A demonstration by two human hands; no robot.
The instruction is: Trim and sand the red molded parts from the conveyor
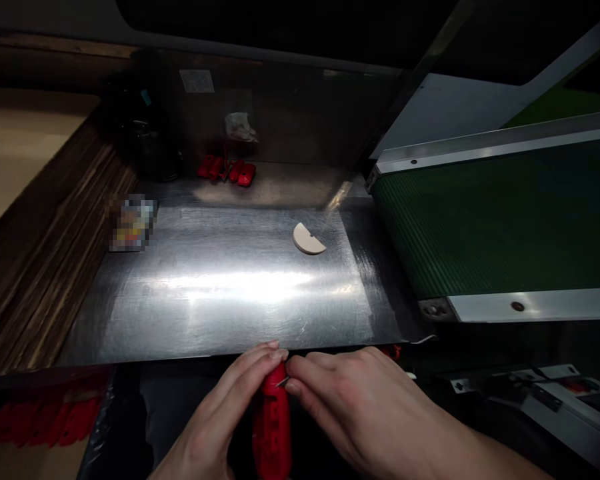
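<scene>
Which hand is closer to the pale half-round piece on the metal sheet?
Right. The right hand lies below the half-round piece, slightly right; the left hand is farther left.

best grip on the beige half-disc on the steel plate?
The half-disc lies flat on the steel plate, nothing touching it. Probably come straight down from above and pinch across it, one finger on the straight edge, which faces up-left, one on the curved edge. Being thin and flat, it may need sliding to lift.

The handle (271, 427) pinched between the two hands is bright red. More red pieces (226, 170) lie at the back of the silver-grey, scuffed metal sheet (220, 287). The half-disc (307, 239) is pale cream. The belt (500, 220) is dark green with fine ribbing, framed in white.
</scene>
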